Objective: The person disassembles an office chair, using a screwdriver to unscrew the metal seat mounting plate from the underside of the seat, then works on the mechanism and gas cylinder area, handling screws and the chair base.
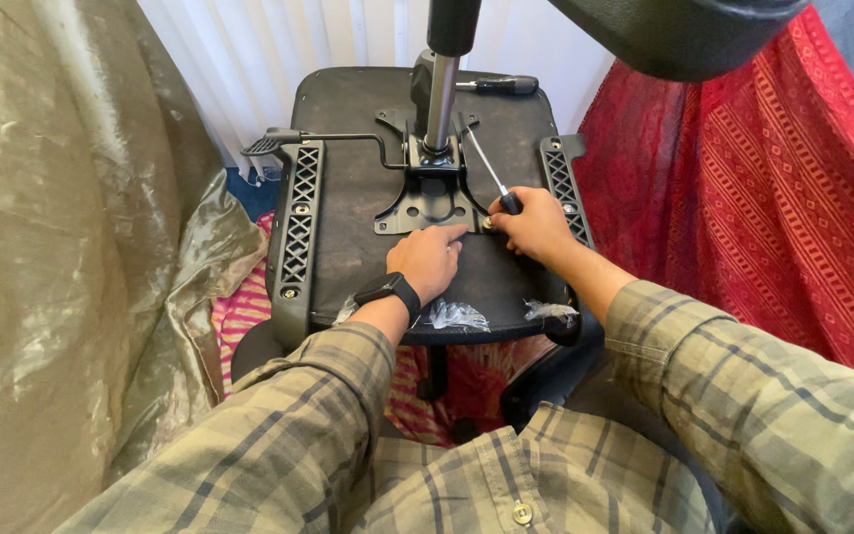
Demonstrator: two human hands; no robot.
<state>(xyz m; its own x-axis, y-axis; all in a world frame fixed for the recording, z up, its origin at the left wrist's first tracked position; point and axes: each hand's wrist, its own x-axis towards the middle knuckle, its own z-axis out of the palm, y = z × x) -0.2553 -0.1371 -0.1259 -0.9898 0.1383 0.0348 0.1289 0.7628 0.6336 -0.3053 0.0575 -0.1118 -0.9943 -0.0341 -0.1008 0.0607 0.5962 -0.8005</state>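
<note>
An upturned black office chair seat lies in front of me, its metal mechanism plate and gas lift cylinder pointing up. My left hand rests flat on the seat underside, index finger touching the plate's near corner. My right hand grips a screwdriver with a black handle, its thin shaft slanting up toward the cylinder base. A black smartwatch sits on my left wrist.
Black armrest brackets flank the seat. A lever sticks out to the left. Another black-handled tool lies at the far edge. Red patterned cloth is at right, shiny tan fabric at left, a black chair part overhead.
</note>
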